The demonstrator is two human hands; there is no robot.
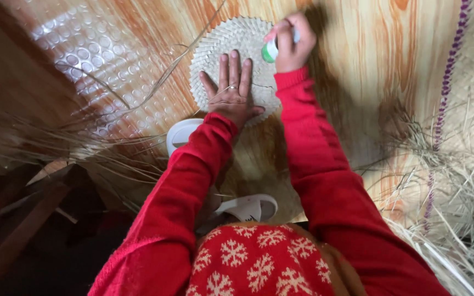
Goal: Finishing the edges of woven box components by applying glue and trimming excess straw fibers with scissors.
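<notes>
Wood-grain floor [368, 49]; left hand [230, 90] flat on woven mat [215, 46]

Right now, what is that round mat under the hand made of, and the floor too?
The round mat looks like woven dried straw or palm strips: pale, matte, with a criss-cross plaited pattern. The left hand lies flat on it. The floor shows an orange wood-grain print under a shiny embossed sheen, so it is probably vinyl sheet, not real wood.

Right hand [293, 44] blurred, fist hides most of the small green-and-white bottle [270, 51]; kind unclear. Left hand [231, 93] covers near part of round woven mat [231, 41]. White sandals [246, 208] half hidden by sleeves. Straw pile [462, 186] cut off at right edge.
</notes>
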